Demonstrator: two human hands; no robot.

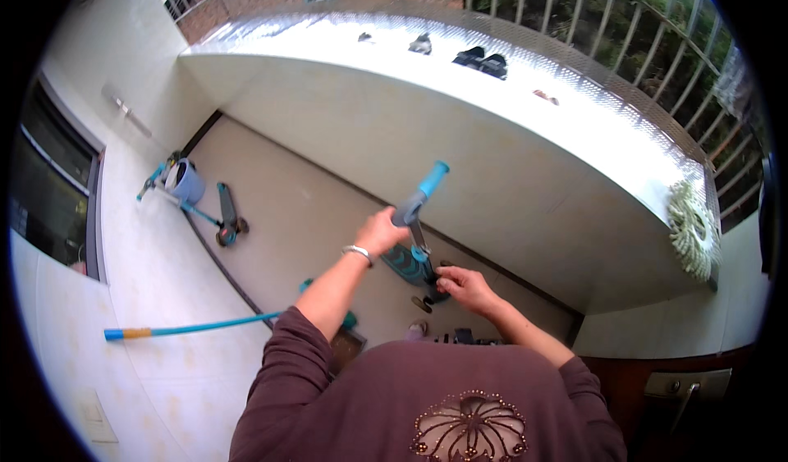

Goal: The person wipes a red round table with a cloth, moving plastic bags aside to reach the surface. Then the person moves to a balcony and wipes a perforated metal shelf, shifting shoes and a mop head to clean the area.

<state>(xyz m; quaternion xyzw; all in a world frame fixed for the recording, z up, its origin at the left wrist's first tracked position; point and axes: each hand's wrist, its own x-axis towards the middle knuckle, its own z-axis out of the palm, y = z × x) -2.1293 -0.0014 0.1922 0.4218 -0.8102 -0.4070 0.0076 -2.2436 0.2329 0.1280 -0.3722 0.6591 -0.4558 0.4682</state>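
Note:
A child's kick scooter (407,264) with a teal and black deck stands upright on the tiled floor before me. My left hand (383,234) is closed around the middle of its grey handlebar (409,211), where one blue grip (434,179) points away from me. Bent fingers of my right hand (462,285) are at the lower part of the scooter, beside the steering column near the front wheels; whether they grip it, I cannot tell. The far side of the handlebar is hidden behind my left hand.
A second scooter (228,213) and a blue bucket (186,182) stand at the left wall. A teal pole (197,326) leans at lower left. Shoes (480,62) and a mop head (692,231) lie on the ledge beneath the railing. A dustpan-like object (348,346) is near my body.

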